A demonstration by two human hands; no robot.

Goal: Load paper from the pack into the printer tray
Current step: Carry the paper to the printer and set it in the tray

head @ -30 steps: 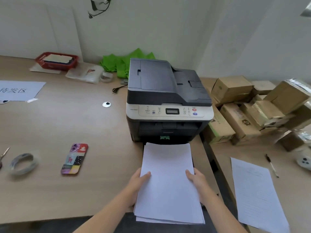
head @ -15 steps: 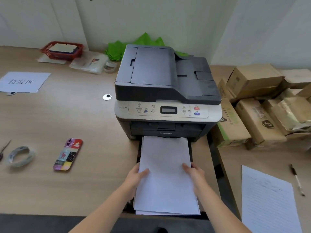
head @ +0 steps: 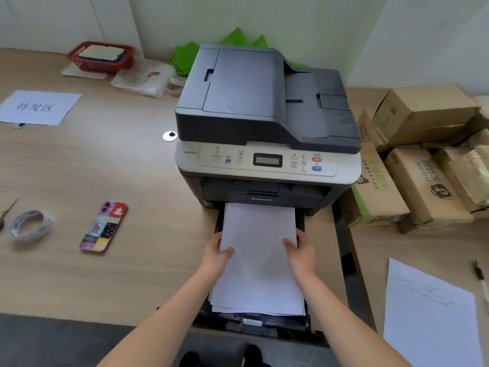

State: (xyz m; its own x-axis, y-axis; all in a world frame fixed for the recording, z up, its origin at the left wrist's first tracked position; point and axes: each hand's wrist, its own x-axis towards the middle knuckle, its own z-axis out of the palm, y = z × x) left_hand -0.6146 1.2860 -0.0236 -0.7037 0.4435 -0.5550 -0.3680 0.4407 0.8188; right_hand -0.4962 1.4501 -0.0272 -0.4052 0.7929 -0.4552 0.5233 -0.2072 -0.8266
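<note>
A dark grey and cream printer [head: 267, 120] stands on the wooden desk. Its black paper tray [head: 254, 325] is pulled out toward me at the desk's front edge. A stack of white paper [head: 259, 263] lies over the tray, its far end just under the printer's front. My left hand [head: 215, 256] grips the stack's left edge with the thumb on top. My right hand [head: 301, 254] grips the right edge the same way. The stack's near sheets are slightly fanned.
A phone [head: 104, 226] in a colourful case, a tape roll [head: 30, 225] and scissors [head: 6, 210] lie on the desk to the left. Cardboard boxes [head: 420, 160] are piled to the right. A printed sheet [head: 431, 316] and a pen [head: 481, 282] lie at the near right.
Both hands have pushed the paper stack forward, so its far end now sits under the printer's front. My head has come closer and looks more steeply down; the tray's front is now visible.
</note>
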